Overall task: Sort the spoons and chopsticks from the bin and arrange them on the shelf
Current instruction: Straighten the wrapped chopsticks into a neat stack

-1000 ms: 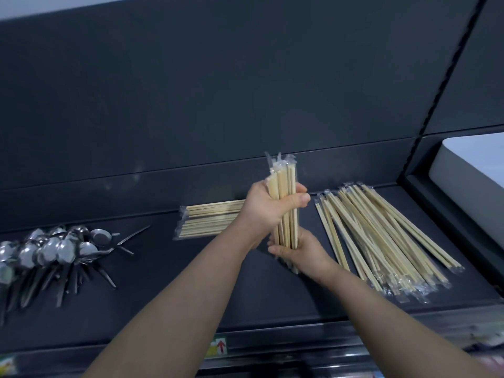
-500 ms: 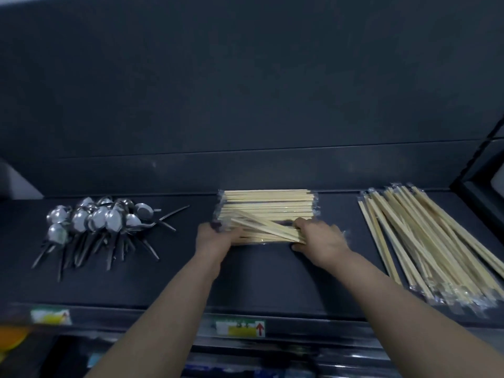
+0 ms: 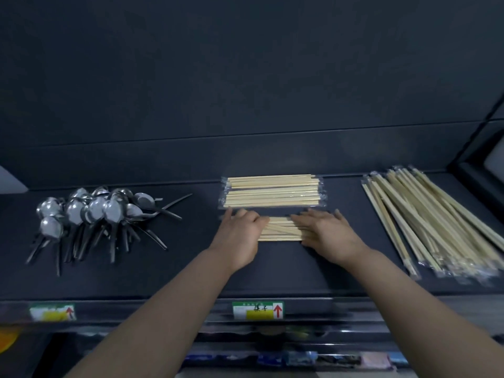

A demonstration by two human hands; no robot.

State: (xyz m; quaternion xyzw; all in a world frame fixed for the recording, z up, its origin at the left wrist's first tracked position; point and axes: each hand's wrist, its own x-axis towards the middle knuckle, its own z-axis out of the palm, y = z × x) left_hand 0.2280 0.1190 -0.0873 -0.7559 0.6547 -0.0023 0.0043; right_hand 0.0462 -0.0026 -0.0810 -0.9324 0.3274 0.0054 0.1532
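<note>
On the dark shelf (image 3: pixel 272 271), my left hand (image 3: pixel 240 233) and right hand (image 3: pixel 324 236) lie flat over the two ends of a small chopstick bundle (image 3: pixel 281 229). The fingers are straight and a little spread, pressing down and gripping nothing. The bundle rests crosswise just in front of a neater stack (image 3: pixel 272 192) by the back wall. A longer pile (image 3: pixel 436 222) fans out well to the right, and the spoons (image 3: pixel 90 214) sit heaped to the left. The sticks look light and stiff, but their clear sleeves seem slick, so I judge they will slide over one another and splay if pushed from one side only. The surest hold looks to be at both ends, palms squeezing inward, or one pinch round the middle. A few sticks lie crossed and want squaring.
</note>
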